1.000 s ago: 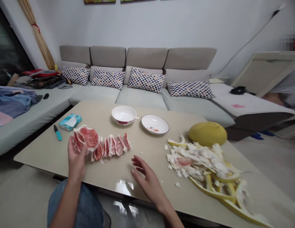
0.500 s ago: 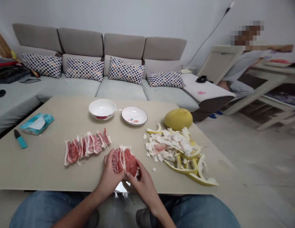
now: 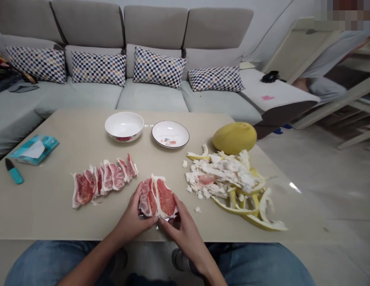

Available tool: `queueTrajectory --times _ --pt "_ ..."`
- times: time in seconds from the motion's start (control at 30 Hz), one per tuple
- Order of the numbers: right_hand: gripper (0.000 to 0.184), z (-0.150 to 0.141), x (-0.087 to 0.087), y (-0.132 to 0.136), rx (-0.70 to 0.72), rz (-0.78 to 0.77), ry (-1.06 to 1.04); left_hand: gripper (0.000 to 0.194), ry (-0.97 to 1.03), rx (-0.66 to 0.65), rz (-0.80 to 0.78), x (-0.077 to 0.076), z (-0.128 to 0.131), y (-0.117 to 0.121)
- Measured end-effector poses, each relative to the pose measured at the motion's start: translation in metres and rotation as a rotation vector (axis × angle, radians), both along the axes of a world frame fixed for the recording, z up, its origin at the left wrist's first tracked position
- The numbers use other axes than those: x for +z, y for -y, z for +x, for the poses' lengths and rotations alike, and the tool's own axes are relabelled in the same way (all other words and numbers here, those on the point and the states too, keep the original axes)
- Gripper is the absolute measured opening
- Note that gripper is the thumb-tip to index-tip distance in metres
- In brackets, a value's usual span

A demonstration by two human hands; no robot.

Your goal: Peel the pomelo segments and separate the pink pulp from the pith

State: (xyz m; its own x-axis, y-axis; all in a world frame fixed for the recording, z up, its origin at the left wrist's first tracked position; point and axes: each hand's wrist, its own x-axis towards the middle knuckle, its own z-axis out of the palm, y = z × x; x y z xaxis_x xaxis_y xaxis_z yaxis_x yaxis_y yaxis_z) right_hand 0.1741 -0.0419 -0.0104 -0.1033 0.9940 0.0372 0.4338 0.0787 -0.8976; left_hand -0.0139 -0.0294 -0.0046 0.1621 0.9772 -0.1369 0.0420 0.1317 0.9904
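Observation:
Between my hands is a chunk of peeled red pomelo, several segments still joined, with white membrane along a seam down its middle. My left hand grips its left side, and my right hand grips its right side. Both thumbs meet at the near lower edge. A row of separated pomelo segments lies on the table to the left. On the right is a heap of white pith and yellow peel strips, with a whole yellow pomelo behind it.
A white bowl and a dark-rimmed white plate stand at the back of the table. At the left lie a blue tissue pack and a knife with a teal handle. A person sits at the far right.
My view has tilted down and moved closer. The pomelo chunk's cut face now shows more fully, its middle seam upright, and my fingers have shifted to its sides.

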Motion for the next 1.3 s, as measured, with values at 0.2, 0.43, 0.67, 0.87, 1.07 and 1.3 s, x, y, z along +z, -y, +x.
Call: queueTrajectory --times 0.2,0.43,0.67,0.87,1.07,1.3 --pt "0.068 0.002 0.001 -0.002 -0.002 0.006 0.071 0.099 -0.003 0.017 0.006 0.001 -0.005 -0.004" --pt "0.071 -0.002 0.008 -0.004 0.012 0.082 0.106 0.099 0.199 0.035 -0.119 0.002 -0.006 -0.006" --pt "0.035 0.001 0.030 -0.008 0.025 0.576 0.334 0.091 0.072 0.056 -0.109 0.005 -0.003 -0.007" --pt "0.031 -0.001 0.040 -0.011 0.126 0.720 0.398 0.088 -0.011 0.072 -0.055 0.007 -0.001 -0.006" --pt "0.020 -0.006 0.039 -0.011 0.141 0.766 0.479 0.099 -0.065 0.068 -0.043 0.014 0.003 -0.008" --pt "0.015 -0.007 0.037 -0.013 0.177 0.807 0.526 0.081 -0.319 -0.018 0.198 0.016 0.003 -0.017"
